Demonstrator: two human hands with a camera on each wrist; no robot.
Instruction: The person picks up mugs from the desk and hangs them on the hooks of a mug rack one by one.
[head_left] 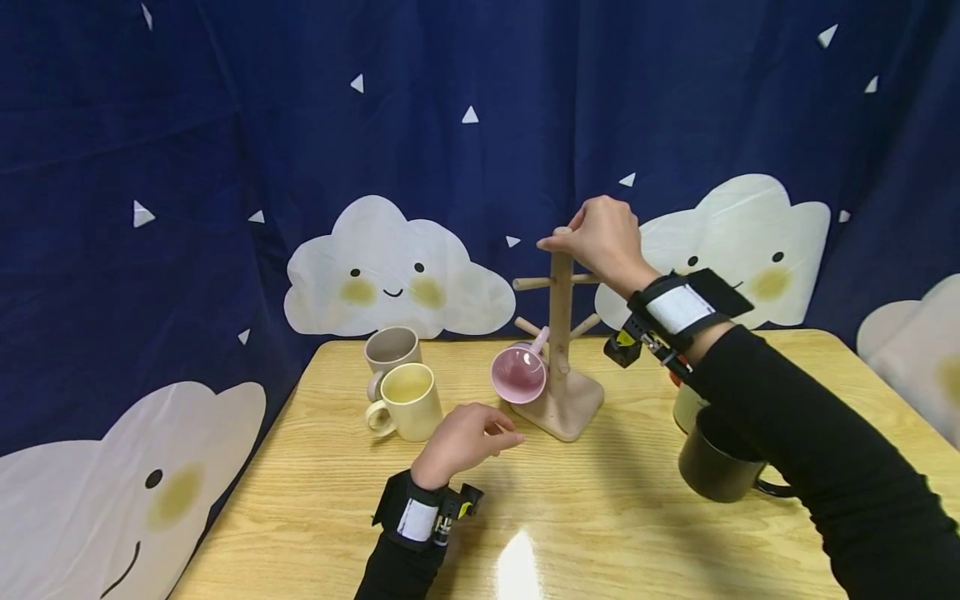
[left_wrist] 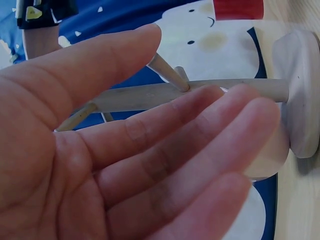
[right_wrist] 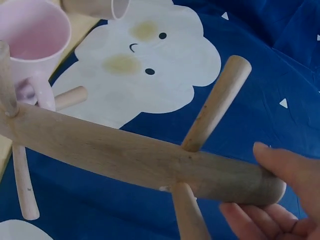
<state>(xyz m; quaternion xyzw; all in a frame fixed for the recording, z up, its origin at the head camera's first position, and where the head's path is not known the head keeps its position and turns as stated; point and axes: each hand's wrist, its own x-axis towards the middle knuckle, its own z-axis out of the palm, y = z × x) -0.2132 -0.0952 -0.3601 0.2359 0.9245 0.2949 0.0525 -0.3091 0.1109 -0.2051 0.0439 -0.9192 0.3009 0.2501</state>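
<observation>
Wooden mug rack (head_left: 561, 312), probably stiff, is standing toward the table's (head_left: 322, 500) back edge, right hand (head_left: 606, 243) gripping its top, the likeliest hold, left hand (head_left: 463, 442) hovering empty.

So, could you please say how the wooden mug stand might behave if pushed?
The stand is probably stiff, given its thick post. Being tall, it might tip if pushed high. The pink mug hanging from it could swing.

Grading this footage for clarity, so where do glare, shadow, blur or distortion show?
Head view: bright glare on the table near the bottom edge, a soft shadow right of the stand; left wrist view: the left grip looks soft at its fingertips; right wrist view: the stand's post seems bowed, perhaps lens distortion.
</observation>
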